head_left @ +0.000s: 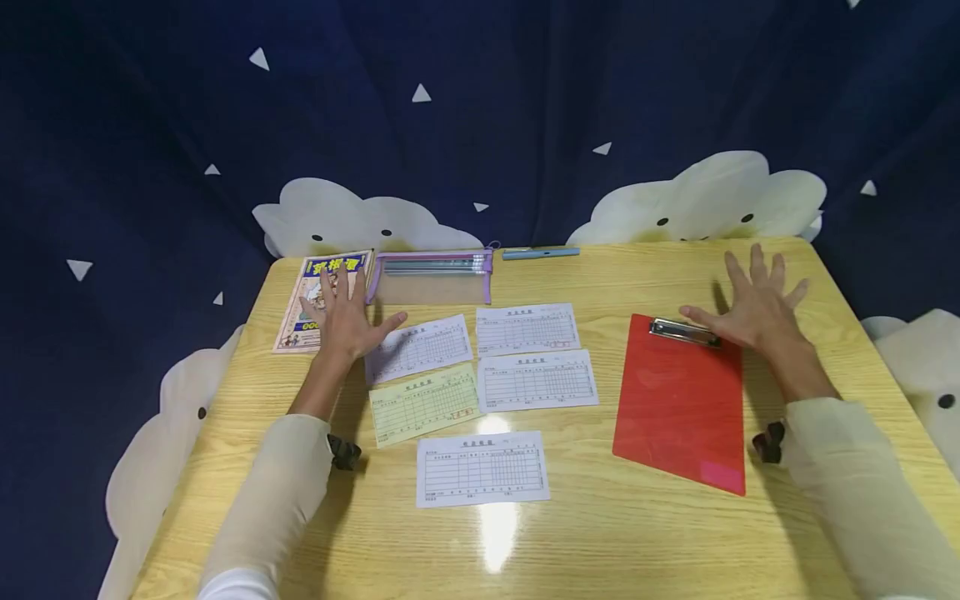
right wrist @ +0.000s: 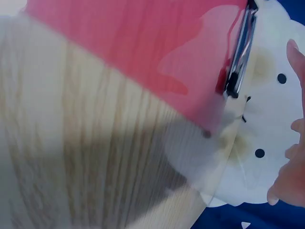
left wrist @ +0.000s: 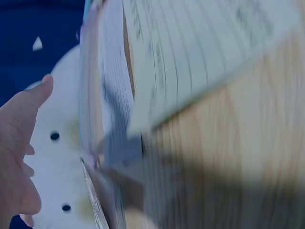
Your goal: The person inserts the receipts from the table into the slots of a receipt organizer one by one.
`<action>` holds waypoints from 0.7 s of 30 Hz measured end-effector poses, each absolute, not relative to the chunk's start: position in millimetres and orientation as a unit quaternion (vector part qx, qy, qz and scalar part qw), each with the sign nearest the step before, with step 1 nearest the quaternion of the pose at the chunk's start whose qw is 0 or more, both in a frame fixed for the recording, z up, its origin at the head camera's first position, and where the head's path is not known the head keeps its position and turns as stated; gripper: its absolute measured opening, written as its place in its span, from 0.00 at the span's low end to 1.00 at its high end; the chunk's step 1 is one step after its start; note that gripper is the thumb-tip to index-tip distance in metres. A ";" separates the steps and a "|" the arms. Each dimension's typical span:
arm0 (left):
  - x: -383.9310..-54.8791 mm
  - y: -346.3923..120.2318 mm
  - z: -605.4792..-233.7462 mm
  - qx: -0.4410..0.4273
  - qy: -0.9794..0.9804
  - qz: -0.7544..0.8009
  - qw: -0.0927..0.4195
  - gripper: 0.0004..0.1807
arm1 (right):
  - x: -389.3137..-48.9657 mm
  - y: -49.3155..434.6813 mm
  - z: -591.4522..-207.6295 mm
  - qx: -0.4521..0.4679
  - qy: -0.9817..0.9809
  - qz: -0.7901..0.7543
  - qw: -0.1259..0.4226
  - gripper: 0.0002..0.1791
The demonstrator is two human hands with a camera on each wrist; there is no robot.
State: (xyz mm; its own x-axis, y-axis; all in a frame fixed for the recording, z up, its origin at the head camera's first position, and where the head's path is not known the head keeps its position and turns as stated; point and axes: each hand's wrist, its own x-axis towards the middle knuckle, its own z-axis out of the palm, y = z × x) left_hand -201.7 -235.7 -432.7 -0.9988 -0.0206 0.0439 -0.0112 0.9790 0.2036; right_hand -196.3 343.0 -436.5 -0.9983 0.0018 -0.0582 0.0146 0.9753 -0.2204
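My left hand (head_left: 345, 321) hovers over the booklet (head_left: 294, 332) with its fingers spread and holds nothing. Its thumb reaches over a white receipt slip (head_left: 427, 348), above a yellow slip (head_left: 423, 404). At the right, my right hand (head_left: 761, 312) is likewise spread and holds nothing, beside the metal clip (head_left: 678, 331) of a red clipboard (head_left: 678, 408). In the left wrist view the left hand (left wrist: 16, 157) appears at the left edge, apart from the papers. The right wrist view shows part of the right hand (right wrist: 293, 162) beyond the clipboard (right wrist: 143, 52).
A mesh pencil pouch (head_left: 431, 289) with purple edging lies at the back, beside a blue pen (head_left: 542, 253). More white slips (head_left: 527, 329) lie mid-table, one (head_left: 483, 471) nearer the front. Behind the wooden table (head_left: 600, 533) hangs a dark blue cloud-patterned curtain (head_left: 510, 125).
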 end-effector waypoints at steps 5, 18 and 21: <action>-200.1 -211.8 -431.8 -0.016 -0.987 -0.155 0.029 0.59 | -189.9 334.9 -434.9 -0.003 0.990 -0.136 0.048 0.62; -194.5 -145.3 -440.0 -0.083 -0.938 -0.337 -0.019 0.41 | -178.5 320.0 -435.3 -0.012 0.971 -0.230 0.068 0.51; -191.4 -129.8 -441.3 -0.066 -0.917 -0.390 -0.050 0.38 | -177.5 318.1 -435.8 -0.011 0.971 -0.229 0.070 0.47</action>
